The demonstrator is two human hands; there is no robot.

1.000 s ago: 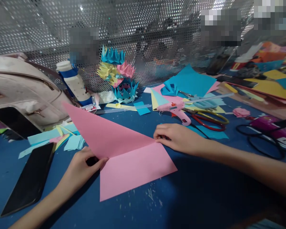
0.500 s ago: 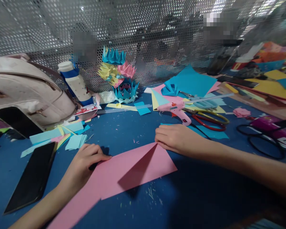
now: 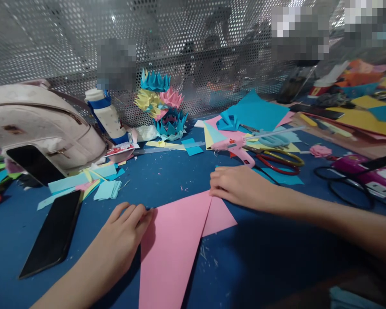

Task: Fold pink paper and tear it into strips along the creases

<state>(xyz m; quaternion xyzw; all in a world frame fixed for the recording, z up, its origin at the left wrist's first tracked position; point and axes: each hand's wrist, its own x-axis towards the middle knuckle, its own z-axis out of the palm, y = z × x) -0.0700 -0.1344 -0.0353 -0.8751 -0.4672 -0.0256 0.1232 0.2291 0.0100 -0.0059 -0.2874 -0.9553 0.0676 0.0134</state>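
A sheet of pink paper (image 3: 175, 244) lies folded over on the blue table (image 3: 141, 184), its long flap hanging toward me past the bottom of the view. My left hand (image 3: 124, 234) is closed at its upper left corner, thumb and fingers together on the edge. The fingers of my right hand (image 3: 236, 184) are bent and pinch the top right corner where the fold begins. A smaller pink triangle of the sheet sticks out to the right, under that hand. Just beyond my right hand lies a pink glue gun (image 3: 234, 148), with red-and-yellow-handled scissors (image 3: 283, 163) beside it.
Blue, yellow and pink paper lotus flowers (image 3: 170, 122) stand by the perforated metal screen (image 3: 186, 25). To the left are a phone (image 3: 51, 238), another phone (image 3: 35, 163) leaning on a backpack (image 3: 45, 116), a bottle (image 3: 107, 116) and paper scraps (image 3: 107, 190). A purple power strip (image 3: 360, 171) is at right.
The long flap of pink paper has swung from the lower left to nearly straight toward me. My left hand has turned and now pinches the edge; my right hand stays at its corner.
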